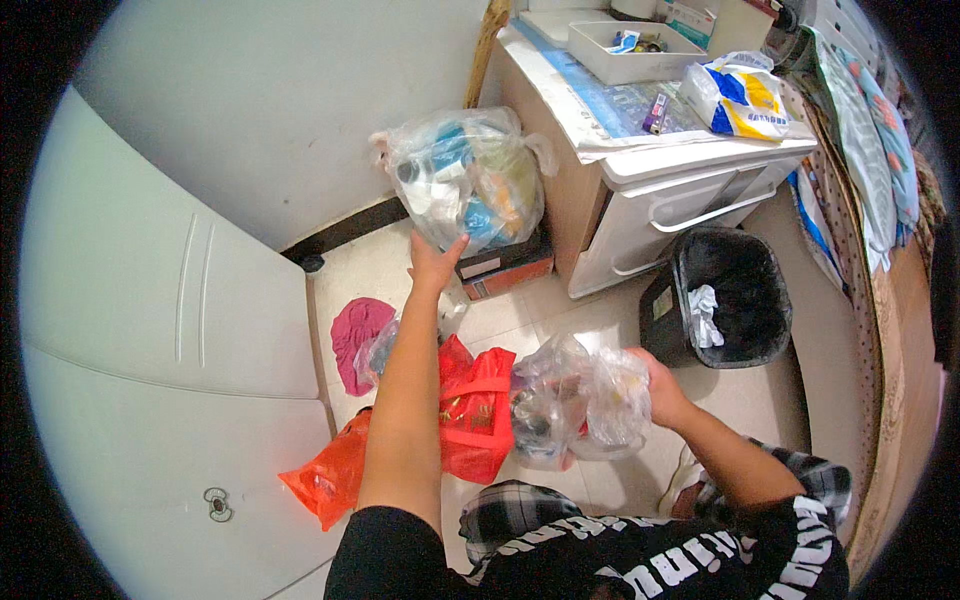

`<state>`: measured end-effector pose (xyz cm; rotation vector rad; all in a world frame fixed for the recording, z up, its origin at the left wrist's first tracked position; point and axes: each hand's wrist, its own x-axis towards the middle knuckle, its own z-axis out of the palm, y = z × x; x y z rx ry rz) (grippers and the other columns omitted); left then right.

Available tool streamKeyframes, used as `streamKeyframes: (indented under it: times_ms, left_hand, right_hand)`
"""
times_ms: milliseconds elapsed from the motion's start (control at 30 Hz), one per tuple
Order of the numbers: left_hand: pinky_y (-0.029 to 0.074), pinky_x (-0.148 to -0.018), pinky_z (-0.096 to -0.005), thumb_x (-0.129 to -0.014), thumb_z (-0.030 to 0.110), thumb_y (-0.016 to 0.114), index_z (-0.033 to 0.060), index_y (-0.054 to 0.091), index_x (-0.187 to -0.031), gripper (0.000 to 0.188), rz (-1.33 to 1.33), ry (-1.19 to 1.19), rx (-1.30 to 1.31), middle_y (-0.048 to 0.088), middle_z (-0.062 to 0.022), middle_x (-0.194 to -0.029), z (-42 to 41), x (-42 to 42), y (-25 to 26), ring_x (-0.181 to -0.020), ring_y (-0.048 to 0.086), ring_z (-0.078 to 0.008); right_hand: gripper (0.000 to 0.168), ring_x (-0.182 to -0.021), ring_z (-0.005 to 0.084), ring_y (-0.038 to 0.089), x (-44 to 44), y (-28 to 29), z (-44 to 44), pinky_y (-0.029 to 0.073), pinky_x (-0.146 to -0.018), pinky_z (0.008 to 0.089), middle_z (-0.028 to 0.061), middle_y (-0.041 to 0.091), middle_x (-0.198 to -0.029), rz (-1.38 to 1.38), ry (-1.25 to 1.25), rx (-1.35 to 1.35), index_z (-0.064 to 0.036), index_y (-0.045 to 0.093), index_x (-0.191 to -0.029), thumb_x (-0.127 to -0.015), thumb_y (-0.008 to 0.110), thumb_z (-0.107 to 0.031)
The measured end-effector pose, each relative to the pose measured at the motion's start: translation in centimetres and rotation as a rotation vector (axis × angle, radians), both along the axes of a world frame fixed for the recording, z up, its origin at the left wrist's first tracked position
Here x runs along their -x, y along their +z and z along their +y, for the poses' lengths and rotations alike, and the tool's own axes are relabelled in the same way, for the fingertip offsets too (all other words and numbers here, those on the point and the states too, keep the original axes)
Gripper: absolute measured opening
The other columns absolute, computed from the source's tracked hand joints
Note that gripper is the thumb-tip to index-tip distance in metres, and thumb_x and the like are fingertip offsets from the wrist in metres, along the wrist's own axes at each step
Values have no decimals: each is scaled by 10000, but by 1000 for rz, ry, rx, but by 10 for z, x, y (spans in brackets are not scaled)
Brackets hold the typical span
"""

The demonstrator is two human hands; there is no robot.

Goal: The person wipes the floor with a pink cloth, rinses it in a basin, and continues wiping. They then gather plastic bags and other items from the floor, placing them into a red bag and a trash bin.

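My left hand (436, 262) reaches forward and touches the lower front of a full clear plastic bag (469, 180), which rests on shoe-type boxes (506, 274) against the cabinet. Its thumb and fingers are spread; whether they pinch the plastic cannot be told. With my right hand (664, 386) I grip the side of another clear plastic bag (619, 397). Beside that bag stands a further filled clear bag (544, 412). A red carrier bag (476, 420) lies between my forearms, and an orange-red plastic bag (334, 472) is left of my left forearm.
A black trash bin (735, 300) with crumpled tissue stands at right. The white-topped cabinet (675, 161) bears a white tray (630, 56), a lighter (657, 112) and a printed plastic bag (739, 94). A magenta cloth (360, 341) lies on the floor near the white cabinet (172, 337).
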<state>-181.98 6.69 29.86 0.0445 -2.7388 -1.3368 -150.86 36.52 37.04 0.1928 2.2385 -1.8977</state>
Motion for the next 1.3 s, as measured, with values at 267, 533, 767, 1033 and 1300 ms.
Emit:
streamKeyframes:
  times_ms: [267,533,767,1033,1300]
  left_hand:
    - [375,-994,-450,-580,500,817,-99,282,-1333,1100,78,351,-14,472,-307,-1277,35,25,-7,-1180,480,-420]
    - [464,-895,-398,-606,415,780,-90,589,-1033,688,-155,260,-2,621,-290,-1049,0,61,-14,-1015,610,-383]
    - [498,-634,-418,-668,236,711,-33,626,-760,296,78,303,306,656,-184,-740,-11,44,-7,-702,644,-339]
    - [406,-433,-297,-771,-45,643,-18,544,-861,137,-157,349,-1019,567,-124,-813,-28,57,58,-614,530,-208]
    - [457,-497,-359,-807,28,651,12,564,-1013,225,-352,394,-997,574,-130,-919,-16,56,92,-693,546,-206]
  right_hand:
    - [575,-1053,152,549,-35,-7,16,436,-931,311,47,573,-1158,-100,-103,31,-51,491,-1231,-739,780,-121]
    - [605,-1044,158,557,-37,-29,13,440,-923,310,47,583,-1140,-95,-147,171,-65,482,-1246,-731,791,-141]
    - [601,-1083,155,536,-36,-26,17,425,-956,312,48,561,-1178,-53,-102,103,-50,460,-1265,-750,766,-90]
    - [580,-1043,153,558,-29,-26,14,442,-921,312,59,588,-1137,-82,-131,58,-51,477,-1245,-745,767,-98]
    - [541,-1048,152,556,-7,-23,1,439,-920,305,59,589,-1135,99,-123,33,-43,486,-1243,-767,739,-86]
